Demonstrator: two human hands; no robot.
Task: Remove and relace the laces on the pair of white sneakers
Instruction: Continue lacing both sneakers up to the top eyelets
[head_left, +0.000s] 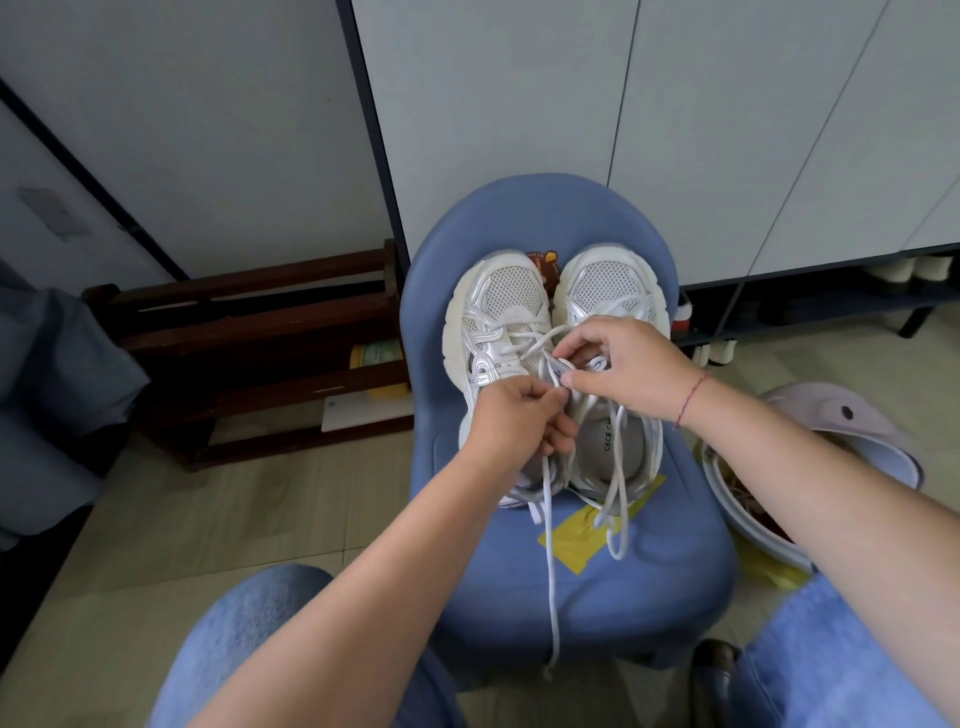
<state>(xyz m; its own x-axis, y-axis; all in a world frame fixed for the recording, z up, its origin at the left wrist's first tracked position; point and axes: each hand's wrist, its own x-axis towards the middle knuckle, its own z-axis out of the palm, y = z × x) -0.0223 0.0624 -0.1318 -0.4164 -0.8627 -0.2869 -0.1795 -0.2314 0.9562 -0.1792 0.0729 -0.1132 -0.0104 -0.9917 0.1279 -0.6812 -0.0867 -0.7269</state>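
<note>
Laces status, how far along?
Done: nothing finished; left sneaker and right sneaker both show loose, partly threaded laces. In hand: left hand and right hand pinch them by the tongues, ends trailing down the chair. Left: both shoes need full lacing.

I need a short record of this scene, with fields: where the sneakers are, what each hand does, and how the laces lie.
place: blue chair, in front of the person's knees
left sneaker: on the seat, toe pointing away
right sneaker: beside it, touching, toe pointing away
left hand: pinches a lace between the two sneakers
right hand: pinches at the same spot, fingertips meeting the left hand's
lace: loose, its end hangs past the seat's front edge
also on seat: yellow tape
</note>
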